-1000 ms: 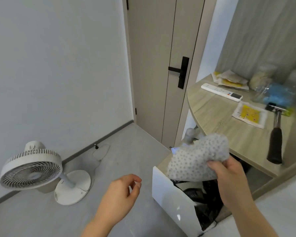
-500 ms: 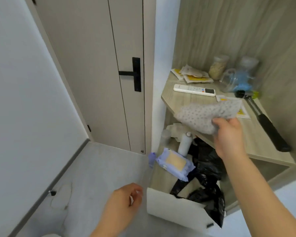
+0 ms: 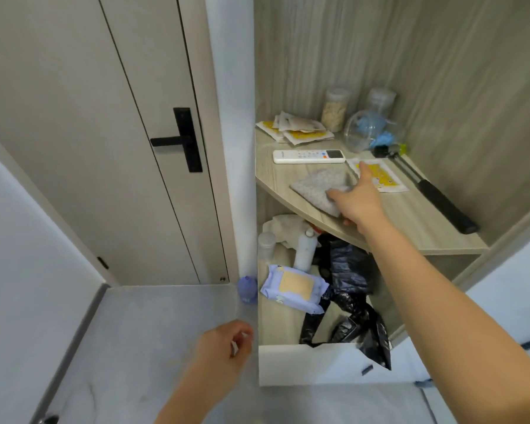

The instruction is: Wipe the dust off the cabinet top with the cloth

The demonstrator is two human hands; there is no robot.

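Observation:
A grey dotted cloth (image 3: 318,186) lies flat on the pale wooden cabinet top (image 3: 410,221), near its curved front edge. My right hand (image 3: 357,200) rests on the cloth's right part, fingers spread and pressing it down, the forefinger reaching toward a yellow-printed sachet (image 3: 380,179). My left hand (image 3: 224,347) hangs low over the grey floor, fingers loosely curled with nothing in them.
On the cabinet top lie a white remote (image 3: 308,156), a black-handled hammer (image 3: 435,194), sachets (image 3: 294,131), two jars (image 3: 335,110) and a clear container with blue items (image 3: 367,131). Below, an open compartment holds black bags (image 3: 349,280), a wipes pack (image 3: 294,289) and a white bottle (image 3: 305,249). A door (image 3: 120,133) stands left.
My right hand has carried the cloth from the air down onto the cabinet top and spread it flat. The view has turned right and closer to the cabinet.

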